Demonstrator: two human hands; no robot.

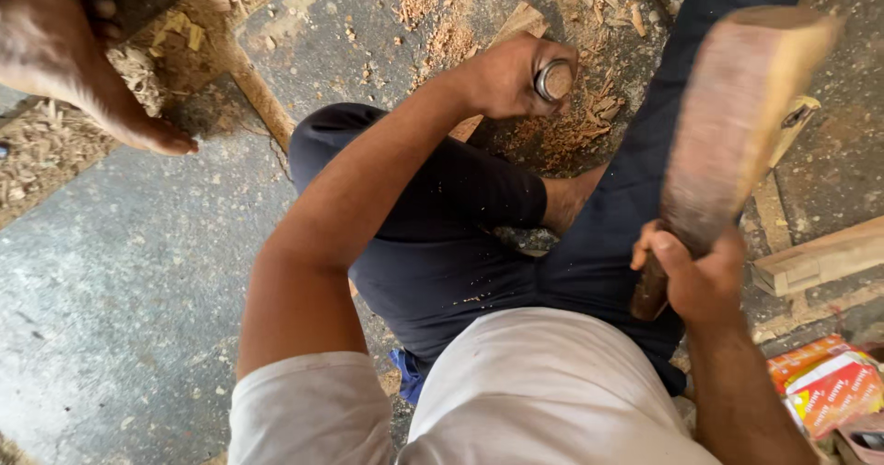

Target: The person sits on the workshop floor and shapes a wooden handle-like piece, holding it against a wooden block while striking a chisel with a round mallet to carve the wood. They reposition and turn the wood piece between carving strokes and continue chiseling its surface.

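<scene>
I sit on the floor in dark trousers and a white shirt. My left hand (512, 75) is closed around a chisel (554, 80) whose metal-ringed butt end shows at the top of the fist; its blade is hidden, pointing down into a piece of wood (521, 21) amid shavings. My right hand (692, 276) grips the handle of a heavy wooden mallet (742, 115), raised and blurred above my right leg.
Another person's bare foot (83, 69) rests at the upper left beside a wooden stick (247, 76). Wood chips (571, 124) litter the concrete floor. A timber block (820, 261) lies at right, with orange and red packets (829, 387) at the lower right.
</scene>
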